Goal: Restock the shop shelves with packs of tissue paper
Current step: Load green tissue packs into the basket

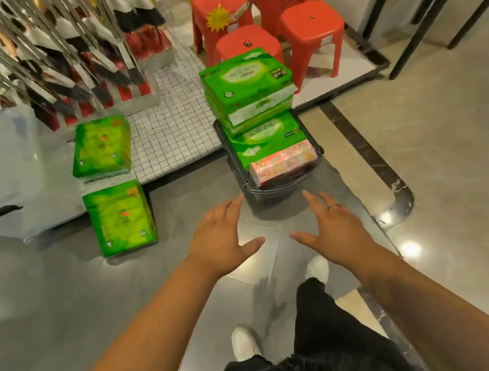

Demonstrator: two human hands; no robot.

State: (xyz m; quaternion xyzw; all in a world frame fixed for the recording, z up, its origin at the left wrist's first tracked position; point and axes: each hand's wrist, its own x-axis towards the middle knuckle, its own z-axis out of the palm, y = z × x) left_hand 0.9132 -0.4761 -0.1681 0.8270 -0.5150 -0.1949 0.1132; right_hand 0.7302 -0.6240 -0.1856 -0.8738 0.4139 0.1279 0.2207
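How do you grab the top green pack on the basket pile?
Best hold the top green pack by its left and right sides, left hand and right hand reaching from the front: it lies flat, wide and uppermost, both sides free.

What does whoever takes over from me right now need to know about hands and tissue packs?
Left hand open, empty, reaching toward the basket. Right hand likewise.
Basket sits on the floor, holding stacked green packs and a pink pack in front.
Left of it: far loose pack on the low platform, near loose pack on the floor.
Done: nothing visibly shelved. Left: shelve every pack.
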